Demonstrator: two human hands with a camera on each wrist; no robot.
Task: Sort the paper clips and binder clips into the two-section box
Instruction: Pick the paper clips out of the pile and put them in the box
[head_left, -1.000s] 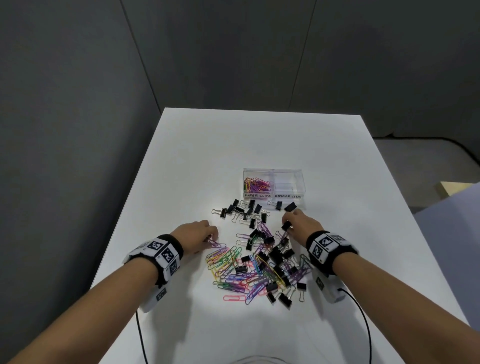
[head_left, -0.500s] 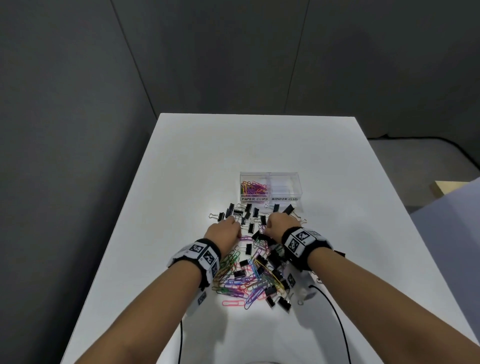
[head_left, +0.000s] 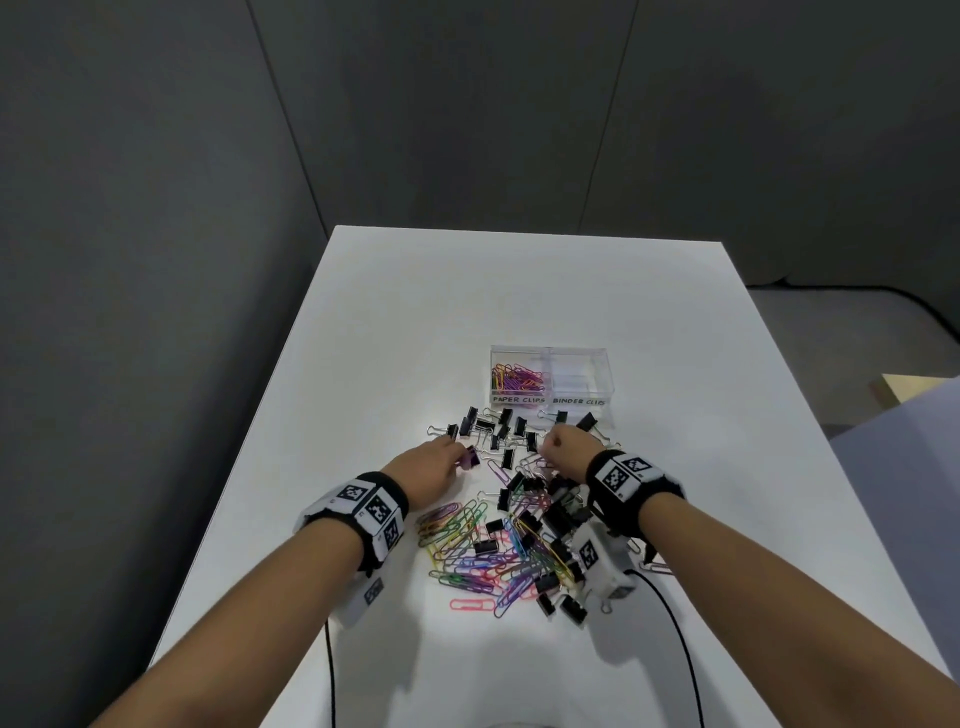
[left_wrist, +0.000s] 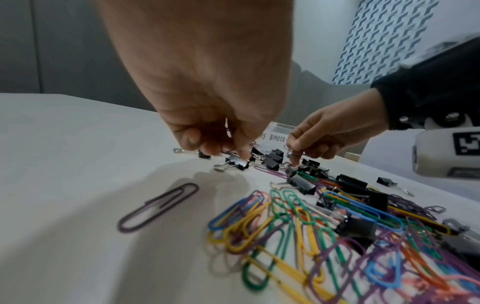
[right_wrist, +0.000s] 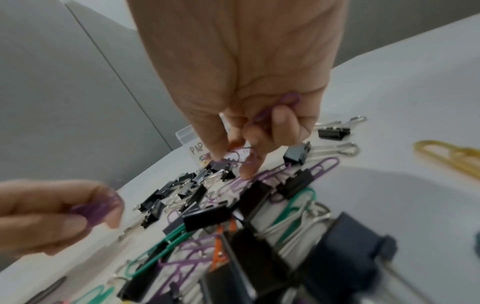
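Pinching purple paper clips (right_wrist: 275, 111) in curled right hand (head_left: 569, 451) above mixed clip pile (head_left: 498, 540); left hand (head_left: 428, 470) clamped on purple paper clips (right_wrist: 97, 208) beside binder clips (head_left: 493, 428). Two-section box (head_left: 551, 376) near, just beyond, on white table (head_left: 519, 291).

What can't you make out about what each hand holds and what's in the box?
Left hand: holds purple clips; count blurred in right wrist view, tiny in head view.
Right hand: pinches purple paper clips; fingers hide how many.
Box, binder section: looks bare in head view, but glare leaves doubt; hands cover it in wrist views.
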